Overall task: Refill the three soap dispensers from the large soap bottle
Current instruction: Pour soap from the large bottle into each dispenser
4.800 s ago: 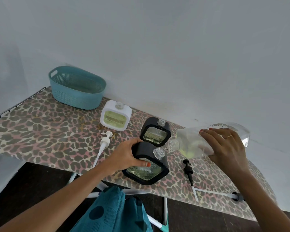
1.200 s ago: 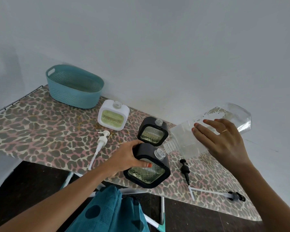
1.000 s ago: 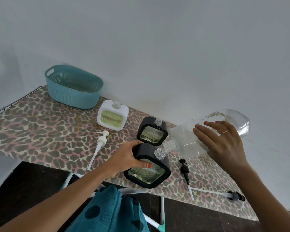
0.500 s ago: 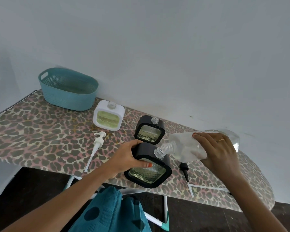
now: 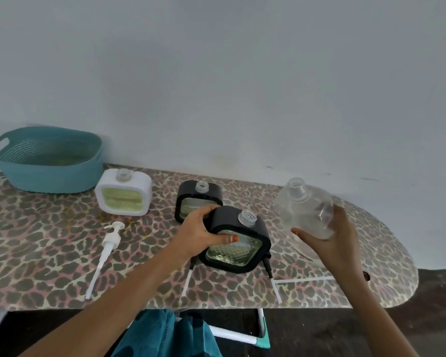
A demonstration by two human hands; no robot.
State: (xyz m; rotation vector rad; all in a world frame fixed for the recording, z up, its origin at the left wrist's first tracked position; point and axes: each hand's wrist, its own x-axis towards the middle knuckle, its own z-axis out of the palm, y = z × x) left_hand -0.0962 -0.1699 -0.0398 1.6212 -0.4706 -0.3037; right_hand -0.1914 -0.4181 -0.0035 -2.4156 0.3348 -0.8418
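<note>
My left hand [image 5: 200,231] grips the near black dispenser [image 5: 238,240] by its left side; it leans on the leopard-print board [image 5: 36,243], neck uncapped, with pale green soap inside. My right hand [image 5: 330,239] holds the large clear soap bottle [image 5: 303,206] nearly upright to the right of that dispenser, mouth up; it looks empty. A second black dispenser [image 5: 198,195] stands just behind, uncapped. A white dispenser [image 5: 124,191] with green soap stands further left, also uncapped.
A teal basket [image 5: 47,161] sits at the back left by the wall. A white pump [image 5: 106,251] lies left of my arm. A black pump [image 5: 271,275] and white tubes lie near the board's front edge. Teal cloth [image 5: 165,333] hangs below.
The large bottle went from tipped with its mouth at the near black dispenser's neck to lifted away and turned upright at the right. My left hand kept its grip on the dispenser.
</note>
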